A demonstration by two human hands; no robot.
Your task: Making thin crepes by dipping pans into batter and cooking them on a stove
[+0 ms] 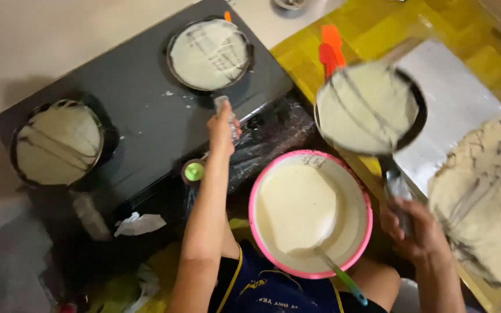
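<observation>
The left hand [222, 128] is closing its grip round the handle of the round black batter-coated pan [210, 54] on the dark stove [140, 116], while the right hand [416, 229] is clasping a second black pan [369, 107], tilting it above the pink-rimmed batter bowl [310, 213] so excess drips back.

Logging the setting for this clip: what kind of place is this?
Probably a home kitchen corner set up for making thin pancakes: a black stove carrying two batter-coated pans, a pink-rimmed bowl of batter, and a stack of cooked pancakes.
</observation>
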